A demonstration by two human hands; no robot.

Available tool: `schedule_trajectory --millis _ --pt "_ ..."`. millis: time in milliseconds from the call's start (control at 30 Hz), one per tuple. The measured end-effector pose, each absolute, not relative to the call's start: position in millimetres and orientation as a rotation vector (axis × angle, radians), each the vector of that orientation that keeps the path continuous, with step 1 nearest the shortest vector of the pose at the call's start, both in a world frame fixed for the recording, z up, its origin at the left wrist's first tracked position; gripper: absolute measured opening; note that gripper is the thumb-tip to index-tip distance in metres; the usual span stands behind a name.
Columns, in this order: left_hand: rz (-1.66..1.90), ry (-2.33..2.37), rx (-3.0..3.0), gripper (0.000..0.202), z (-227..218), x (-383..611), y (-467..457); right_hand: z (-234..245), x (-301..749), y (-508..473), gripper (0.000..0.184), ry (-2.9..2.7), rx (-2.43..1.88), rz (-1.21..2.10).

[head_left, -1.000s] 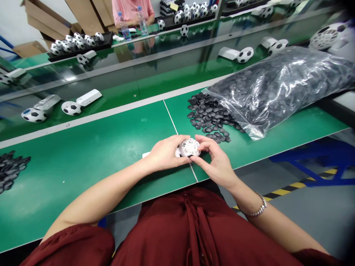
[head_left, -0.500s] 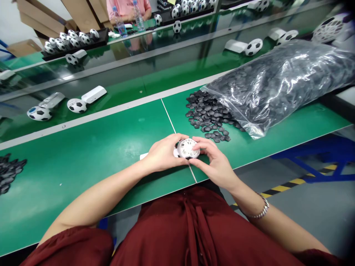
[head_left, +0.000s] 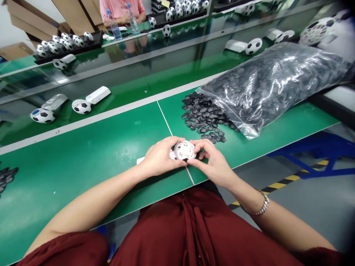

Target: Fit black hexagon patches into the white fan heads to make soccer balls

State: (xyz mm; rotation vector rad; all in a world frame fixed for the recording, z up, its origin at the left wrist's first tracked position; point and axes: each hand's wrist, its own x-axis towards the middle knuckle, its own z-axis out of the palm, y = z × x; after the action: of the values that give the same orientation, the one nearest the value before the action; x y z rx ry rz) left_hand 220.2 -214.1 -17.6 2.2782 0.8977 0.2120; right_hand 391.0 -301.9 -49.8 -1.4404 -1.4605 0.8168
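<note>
Between my two hands, low over the green worktop [head_left: 97,159], is a white soccer-ball shell [head_left: 185,150] with a lattice of openings and a dark patch on its near side. My left hand [head_left: 162,157] wraps its left side, fingers behind and thumb in front. A white flat piece [head_left: 140,160] sticks out from under that hand. My right hand [head_left: 212,162] pinches the shell's right edge between thumb and fingers. Whether a small piece is in the right fingers is hidden. Beyond the right hand lies a pile of black pentagon pieces [head_left: 203,111].
A clear plastic bag [head_left: 271,81] full of black pieces lies at the right. More black pieces [head_left: 8,177] are at the left edge. Past the metal rail, a belt carries soccer-ball parts [head_left: 81,106] with white arms. A person in pink [head_left: 122,11] sits across, near bottles [head_left: 133,20].
The view has shifted slightly. Both hands still hold the shell, and my right index finger has drawn back from its top to the right edge. Parts on the belt have moved right relative to the worktop.
</note>
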Motion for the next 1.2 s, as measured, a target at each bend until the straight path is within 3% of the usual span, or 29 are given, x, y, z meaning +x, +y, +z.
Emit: schedule_trajectory --millis 233,367,433,633,1067,1200 --pt "0.134 0.831 2.468 0.057 -17.6 212.7 -200.1 -59.5 446.6 -274.4 0.012 -1.677 -1.762 0.26" --pt "0.052 0.734 2.672 0.08 -14.6 215.6 -204.4 -67.5 454.3 -264.6 0.013 -1.794 -1.839 0.173" --pt "0.028 0.758 2.733 0.083 -15.6 218.3 -209.7 -66.8 453.0 -262.5 0.01 -1.825 -1.807 0.168" --pt "-0.051 0.763 2.731 0.063 -18.1 217.0 -205.8 -49.3 440.2 -273.4 0.008 -1.836 -1.61 0.405" --pt "0.148 0.856 2.571 0.071 -12.3 205.9 -209.9 -32.4 406.6 -294.8 0.018 -1.893 -1.294 0.583" --pt "0.226 0.822 2.557 0.066 -14.0 205.4 -208.7 -33.6 403.7 -291.8 0.012 -1.942 -1.256 0.581"
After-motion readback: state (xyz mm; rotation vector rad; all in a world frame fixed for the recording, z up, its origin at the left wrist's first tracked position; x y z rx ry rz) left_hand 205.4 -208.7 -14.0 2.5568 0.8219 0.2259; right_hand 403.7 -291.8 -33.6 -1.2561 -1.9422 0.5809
